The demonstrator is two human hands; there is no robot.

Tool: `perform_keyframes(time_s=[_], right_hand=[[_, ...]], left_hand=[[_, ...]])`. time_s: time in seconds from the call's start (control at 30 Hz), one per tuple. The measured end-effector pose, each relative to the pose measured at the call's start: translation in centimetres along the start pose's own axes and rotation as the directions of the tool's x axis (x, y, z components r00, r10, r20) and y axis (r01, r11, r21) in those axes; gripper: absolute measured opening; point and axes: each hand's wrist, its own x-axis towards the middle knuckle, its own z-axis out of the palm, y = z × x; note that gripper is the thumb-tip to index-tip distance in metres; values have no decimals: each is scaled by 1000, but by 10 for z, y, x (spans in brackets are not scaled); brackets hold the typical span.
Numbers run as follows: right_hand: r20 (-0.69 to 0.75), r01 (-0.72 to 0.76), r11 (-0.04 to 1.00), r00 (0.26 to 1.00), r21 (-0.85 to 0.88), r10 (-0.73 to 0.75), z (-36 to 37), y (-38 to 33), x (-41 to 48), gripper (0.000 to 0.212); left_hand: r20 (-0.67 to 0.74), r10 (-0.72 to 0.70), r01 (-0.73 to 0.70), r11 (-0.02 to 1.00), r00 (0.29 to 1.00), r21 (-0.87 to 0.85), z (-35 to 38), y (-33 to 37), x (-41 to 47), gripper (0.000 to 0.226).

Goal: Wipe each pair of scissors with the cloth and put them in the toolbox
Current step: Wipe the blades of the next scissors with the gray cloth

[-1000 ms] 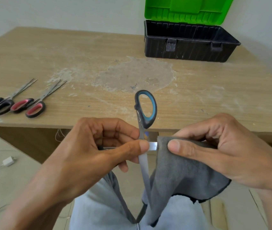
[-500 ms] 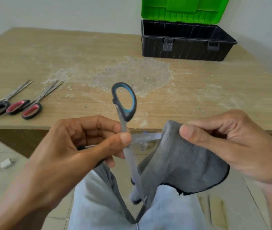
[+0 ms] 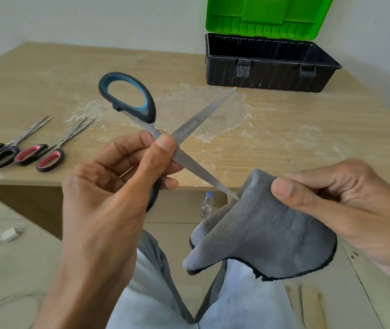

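One blade of the open scissors (image 3: 198, 122), pinched by the left hand (image 3: 108, 198), points right, seemingly touching the cloth (image 3: 260, 229) the right hand (image 3: 346, 203) grips

Plain home room: worn desk (image 3: 308, 148), toolbox (image 3: 270, 74)

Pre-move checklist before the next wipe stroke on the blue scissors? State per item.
1. Left hand grips the blue-handled scissors near the pivot: ok.
2. Right hand pinches the grey cloth: ok.
3. Blades spread apart for wiping: ok.
4. Lower blade tip touching the cloth: cannot tell, it sits at the cloth's edge.
5. Toolbox lid up: ok.
6. Room inside the toolbox: cannot tell, floor hidden.
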Motion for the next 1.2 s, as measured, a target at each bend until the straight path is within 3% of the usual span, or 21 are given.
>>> perform_keyframes(time_s=[0.47, 0.57, 0.83, 1.03, 1.2], right_hand=[[-12, -9, 1000, 1000, 24, 9, 1, 2, 3, 32], [19, 19, 1000, 1000, 17, -19, 6, -2, 4, 23], [-23, -8, 1000, 1000, 25, 9, 5, -1, 3, 33], [-5, 72, 997, 997, -16, -72, 17, -4, 11, 19], [-61, 77, 997, 995, 18, -76, 25, -11, 13, 26]], left_hand=[[-78, 69, -65, 997, 995, 50, 2, -4, 0, 15], [-49, 75, -71, 995, 996, 75, 8, -9, -5, 13], [-52, 66, -64, 997, 996, 45, 7, -8, -6, 4], [-61, 22, -21, 1000, 998, 16, 17, -11, -14, 5], [-106, 5, -10, 999, 994, -45, 21, -12, -17, 7]])
